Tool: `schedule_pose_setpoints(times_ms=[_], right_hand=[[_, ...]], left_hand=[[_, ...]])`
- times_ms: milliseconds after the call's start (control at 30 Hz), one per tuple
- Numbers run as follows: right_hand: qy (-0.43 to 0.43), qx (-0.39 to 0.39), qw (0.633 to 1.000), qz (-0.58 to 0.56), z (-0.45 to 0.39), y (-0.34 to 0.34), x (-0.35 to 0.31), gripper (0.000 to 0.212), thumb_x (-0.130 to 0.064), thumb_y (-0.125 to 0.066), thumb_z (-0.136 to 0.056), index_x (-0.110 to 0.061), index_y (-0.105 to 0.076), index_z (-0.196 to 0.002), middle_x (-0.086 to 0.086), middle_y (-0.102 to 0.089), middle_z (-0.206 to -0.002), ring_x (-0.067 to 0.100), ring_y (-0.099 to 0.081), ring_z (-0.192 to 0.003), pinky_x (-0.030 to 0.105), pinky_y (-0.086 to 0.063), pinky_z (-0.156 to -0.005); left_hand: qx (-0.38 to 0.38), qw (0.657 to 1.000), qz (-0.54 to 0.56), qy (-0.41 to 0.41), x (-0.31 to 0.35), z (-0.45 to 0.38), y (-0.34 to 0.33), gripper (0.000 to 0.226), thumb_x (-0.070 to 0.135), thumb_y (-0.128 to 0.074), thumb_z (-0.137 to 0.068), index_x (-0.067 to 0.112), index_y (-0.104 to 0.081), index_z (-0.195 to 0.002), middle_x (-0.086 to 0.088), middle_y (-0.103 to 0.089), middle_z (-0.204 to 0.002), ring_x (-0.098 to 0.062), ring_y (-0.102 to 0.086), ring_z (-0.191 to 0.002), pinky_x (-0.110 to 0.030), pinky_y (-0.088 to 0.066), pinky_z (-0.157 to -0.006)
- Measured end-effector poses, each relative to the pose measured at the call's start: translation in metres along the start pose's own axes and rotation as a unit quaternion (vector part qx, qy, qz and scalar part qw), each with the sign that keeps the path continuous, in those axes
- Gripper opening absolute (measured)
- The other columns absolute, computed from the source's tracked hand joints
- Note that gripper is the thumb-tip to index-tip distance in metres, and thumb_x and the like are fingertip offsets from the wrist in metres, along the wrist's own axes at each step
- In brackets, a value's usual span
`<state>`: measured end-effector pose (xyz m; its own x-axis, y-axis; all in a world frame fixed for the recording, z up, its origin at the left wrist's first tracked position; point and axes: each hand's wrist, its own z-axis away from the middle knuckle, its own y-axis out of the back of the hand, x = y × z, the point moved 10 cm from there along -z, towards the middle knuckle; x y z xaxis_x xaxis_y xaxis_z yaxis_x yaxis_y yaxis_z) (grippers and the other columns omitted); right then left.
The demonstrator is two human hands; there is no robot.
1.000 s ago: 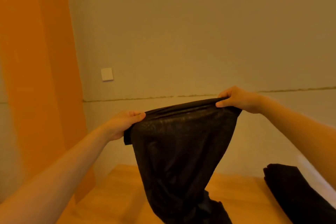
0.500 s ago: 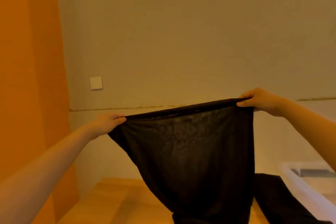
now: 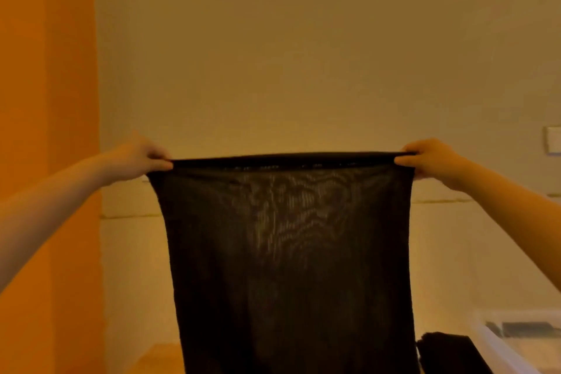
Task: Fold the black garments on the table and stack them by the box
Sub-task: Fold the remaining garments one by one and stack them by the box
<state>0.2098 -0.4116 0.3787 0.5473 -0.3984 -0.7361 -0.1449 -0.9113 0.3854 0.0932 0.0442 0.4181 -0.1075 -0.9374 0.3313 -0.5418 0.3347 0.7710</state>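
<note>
A thin black garment [image 3: 288, 252] hangs in front of me, stretched flat by its top hem at chest height. My left hand [image 3: 139, 158] pinches the hem's left corner and my right hand [image 3: 431, 161] pinches the right corner. The cloth drops straight down and hides most of the wooden table [image 3: 154, 358] behind it. A dark folded pile of black garments [image 3: 449, 352] lies at the lower right, beside a clear plastic box [image 3: 498, 343].
A plain beige wall fills the background, with an orange panel [image 3: 45, 130] on the left and a white wall switch [image 3: 552, 140] at the right edge. The box holds something dark inside.
My hands have moved apart and pulled the hem taut, so the garment now hangs wide and flat. The view has tilted up and turned to the right.
</note>
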Motion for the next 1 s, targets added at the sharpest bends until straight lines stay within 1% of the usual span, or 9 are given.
schedule_pose_setpoints(times_ms=[67,233,367,467,633,767,867,933,1000], right_hand=[[0.028,0.062,0.997,-0.033,-0.008,0.013,-0.023,0.017,-0.003,-0.055,-0.09,-0.006,-0.057,-0.073,0.009,-0.055,-0.072,0.018,-0.054,-0.067,0.011,-0.049,-0.045],[-0.006,0.005,0.999,0.053,-0.01,-0.005,-0.018,0.009,-0.002,-0.061,-0.086,-0.003,-0.059,-0.077,0.009,-0.057,-0.073,0.017,-0.055,-0.067,0.015,-0.049,-0.044],[0.006,0.035,0.999,-0.039,-0.013,0.012,-0.029,0.014,-0.001,-0.058,-0.087,-0.006,-0.058,-0.074,0.009,-0.056,-0.074,0.016,-0.055,-0.069,0.014,-0.05,-0.046],[0.018,0.012,0.997,-0.074,-0.017,0.016,-0.044,0.012,-0.004,-0.055,-0.089,-0.007,-0.059,-0.078,0.008,-0.057,-0.077,0.017,-0.056,-0.073,0.024,-0.052,-0.059],[-0.006,-0.045,0.987,-0.155,-0.012,0.004,-0.034,0.014,-0.01,-0.047,-0.094,-0.005,-0.061,-0.093,0.007,-0.062,-0.081,0.016,-0.062,-0.072,0.022,-0.055,-0.057],[0.001,-0.016,0.961,-0.276,-0.012,0.009,-0.041,0.016,-0.011,-0.045,-0.095,-0.009,-0.06,-0.09,0.003,-0.067,-0.073,0.008,-0.066,-0.06,0.018,-0.055,-0.055],[0.018,0.003,0.941,-0.337,-0.014,0.016,-0.057,0.013,-0.008,-0.046,-0.094,-0.011,-0.059,-0.096,0.002,-0.07,-0.075,0.011,-0.067,-0.07,0.019,-0.056,-0.058],[0.021,0.01,0.935,-0.354,-0.013,0.018,-0.06,0.015,-0.009,-0.046,-0.094,-0.013,-0.059,-0.099,0.005,-0.064,-0.092,0.015,-0.063,-0.084,0.021,-0.057,-0.065],[0.016,0.017,0.939,-0.343,-0.011,0.017,-0.057,0.016,-0.008,-0.046,-0.094,-0.012,-0.059,-0.104,0.005,-0.061,-0.096,0.016,-0.059,-0.088,0.021,-0.057,-0.066]], left_hand=[[0.104,0.994,0.036,-0.005,0.009,-0.003,0.028,0.021,0.02,-0.055,-0.093,0.011,-0.064,-0.076,-0.005,-0.056,-0.07,-0.017,-0.048,-0.065,-0.022,-0.034,-0.055],[0.057,0.997,-0.036,0.031,-0.01,0.002,0.0,0.021,0.02,-0.056,-0.093,0.008,-0.065,-0.078,-0.005,-0.055,-0.066,-0.014,-0.048,-0.06,-0.024,-0.033,-0.051],[0.142,0.988,0.054,0.028,-0.01,0.005,0.024,0.013,0.01,-0.05,-0.096,0.007,-0.061,-0.091,-0.002,-0.053,-0.072,-0.011,-0.047,-0.063,-0.019,-0.034,-0.054],[0.199,0.969,0.141,0.04,-0.011,0.005,0.048,0.011,0.012,-0.05,-0.096,0.01,-0.06,-0.099,0.0,-0.054,-0.076,-0.011,-0.047,-0.066,-0.025,-0.038,-0.061],[0.187,0.934,0.287,0.097,-0.032,0.006,0.034,0.014,0.018,-0.053,-0.095,0.007,-0.061,-0.099,-0.003,-0.056,-0.084,-0.011,-0.05,-0.073,-0.034,-0.038,-0.079],[0.189,0.88,0.423,0.101,-0.024,0.006,0.029,0.012,0.018,-0.053,-0.095,0.012,-0.058,-0.084,0.0,-0.056,-0.084,-0.011,-0.052,-0.076,-0.033,-0.04,-0.084],[0.211,0.835,0.499,0.099,-0.017,0.005,0.038,0.014,0.017,-0.051,-0.096,0.015,-0.054,-0.083,0.0,-0.054,-0.086,-0.011,-0.052,-0.077,-0.032,-0.042,-0.084],[0.206,0.834,0.503,0.097,-0.013,0.005,0.037,0.016,0.017,-0.049,-0.097,0.016,-0.054,-0.082,0.0,-0.053,-0.085,-0.011,-0.051,-0.077,-0.032,-0.044,-0.077],[0.187,0.858,0.467,0.1,-0.013,0.006,0.03,0.018,0.017,-0.049,-0.097,0.015,-0.056,-0.08,-0.001,-0.054,-0.084,-0.012,-0.051,-0.075,-0.027,-0.044,-0.066]])
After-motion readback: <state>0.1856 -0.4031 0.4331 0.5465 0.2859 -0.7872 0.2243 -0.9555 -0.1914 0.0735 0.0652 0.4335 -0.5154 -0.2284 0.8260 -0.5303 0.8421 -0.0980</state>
